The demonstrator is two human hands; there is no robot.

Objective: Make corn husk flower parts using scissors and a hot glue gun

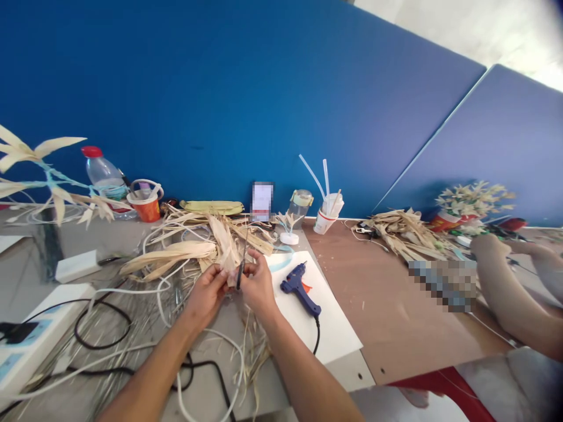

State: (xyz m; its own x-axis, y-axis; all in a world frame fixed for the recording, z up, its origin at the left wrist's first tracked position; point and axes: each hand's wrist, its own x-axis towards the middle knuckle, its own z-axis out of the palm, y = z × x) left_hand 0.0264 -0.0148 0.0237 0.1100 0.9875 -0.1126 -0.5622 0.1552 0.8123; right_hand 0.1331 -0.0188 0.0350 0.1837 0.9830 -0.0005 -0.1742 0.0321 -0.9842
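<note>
The pale husk rises between both hands, from where I stand, just above the cluttered counter. The left hand pinches its lower end; the right hand, curled in close, grips dark scissors right beside it.

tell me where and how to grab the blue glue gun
Likely best by its handle, coming from the near right: the blue glue gun lies on its side on the white sheet, handle slanting toward the wearer, nozzle pointing away, cord trailing from the handle's lower end.
</note>
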